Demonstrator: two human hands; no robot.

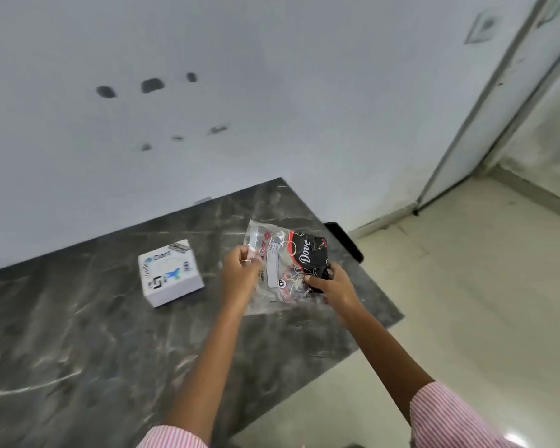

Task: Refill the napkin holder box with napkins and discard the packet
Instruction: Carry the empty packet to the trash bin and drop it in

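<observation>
A clear plastic napkin packet point(274, 253) with red printing lies on the dark marble table point(78, 334), near its right edge. Inside or against it sits a black pack marked "Dove" point(309, 250). My left hand point(241, 268) pinches the packet's left edge. At the lower right of the packet, my right hand point(332, 287) grips the black pack's end. A white napkin holder box point(170, 274) with blue and black print stands on the table to the left of my hands, apart from them.
A black flat object point(345, 240) lies at the table's right edge behind the packet. A white wall with dark marks rises behind the table. Pale tiled floor point(466, 302) and a door frame point(485, 101) are on the right.
</observation>
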